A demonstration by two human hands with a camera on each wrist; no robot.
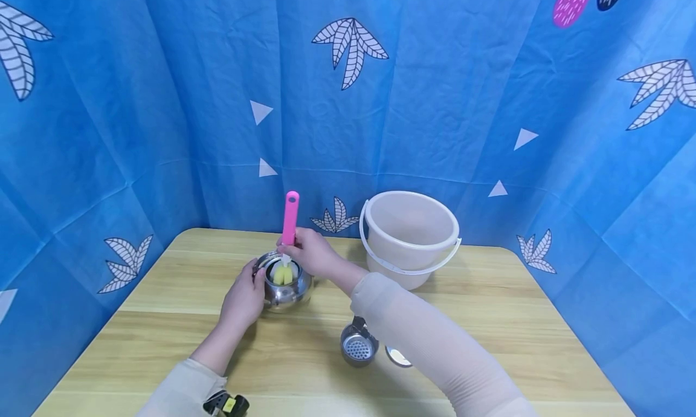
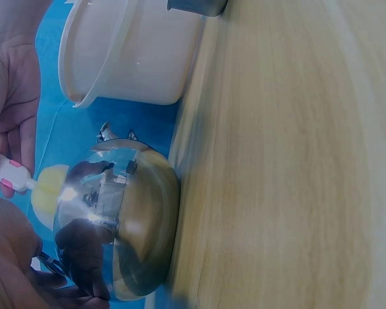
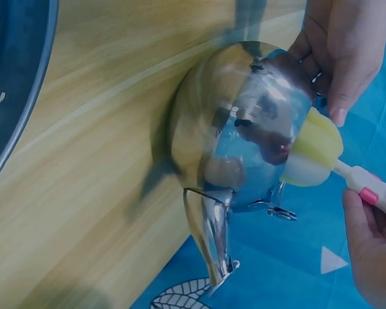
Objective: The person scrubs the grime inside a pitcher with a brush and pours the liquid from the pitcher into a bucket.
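A shiny round metal teapot (image 1: 284, 294) with a spout (image 3: 213, 235) stands on the wooden table. My left hand (image 1: 246, 293) holds its rim from the left, fingers on the outside and thumb near the opening. In my right hand (image 1: 311, 252) is a sponge brush with a pink and white handle (image 1: 290, 217). Its yellow and white sponge head (image 1: 283, 274) sits in the teapot's mouth. In the right wrist view, part of the sponge (image 3: 316, 145) shows above the rim; the rest is hidden inside.
A white bucket (image 1: 411, 266) with a raised-rim handle stands at the back right. Nearer the front lie a perforated metal strainer (image 1: 359, 348) and a small round lid (image 1: 399, 356), partly covered by my right sleeve. Blue curtains (image 1: 348, 133) surround the table.
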